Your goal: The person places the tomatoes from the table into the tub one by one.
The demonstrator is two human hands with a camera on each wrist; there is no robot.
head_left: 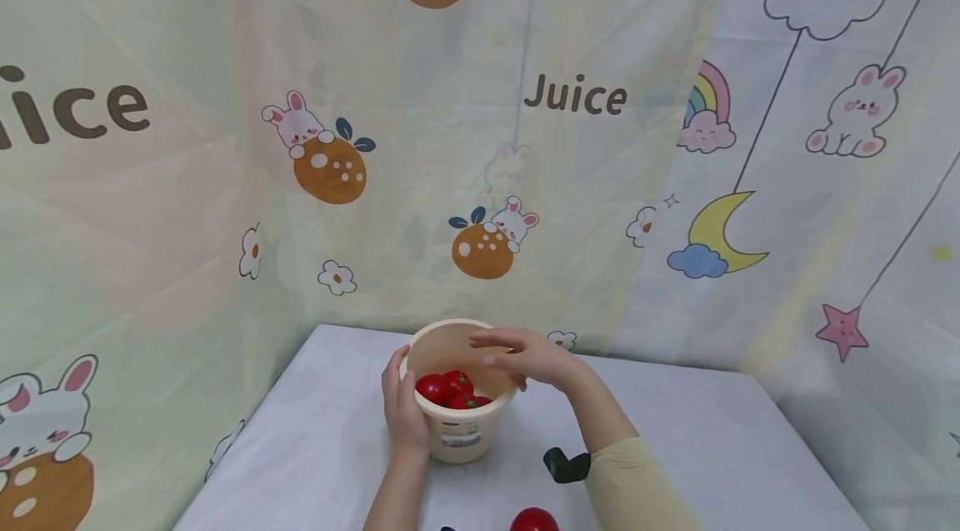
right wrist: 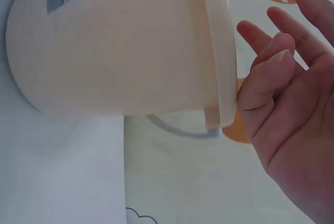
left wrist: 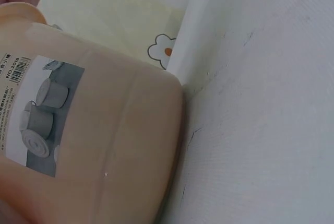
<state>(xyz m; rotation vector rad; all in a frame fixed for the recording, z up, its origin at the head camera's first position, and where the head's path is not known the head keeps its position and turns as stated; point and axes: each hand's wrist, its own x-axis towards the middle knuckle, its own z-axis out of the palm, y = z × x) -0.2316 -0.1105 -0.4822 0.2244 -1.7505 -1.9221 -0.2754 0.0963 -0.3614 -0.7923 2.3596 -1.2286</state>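
Observation:
A cream plastic bucket (head_left: 459, 441) stands upright on the white table, a printed label (left wrist: 44, 114) on its front. Several red tomatoes (head_left: 433, 388), some with green stem ends, lie inside it. My left hand (head_left: 405, 410) holds the bucket's left side, thumb toward the front and fingers round the far side near the rim. Over the right part of the bucket's mouth is my right hand (head_left: 528, 354), fingers loosely extended and nothing in them. In the right wrist view its bent fingers are right at the rim (right wrist: 222, 51).
Another red tomato (head_left: 535, 520) sits at the bottom edge of the head view, in front of the bucket. A dark green angular piece (head_left: 566, 466) shows beside the right sleeve (head_left: 637, 485). A printed curtain (head_left: 420, 298) hangs behind the white table (head_left: 675, 431).

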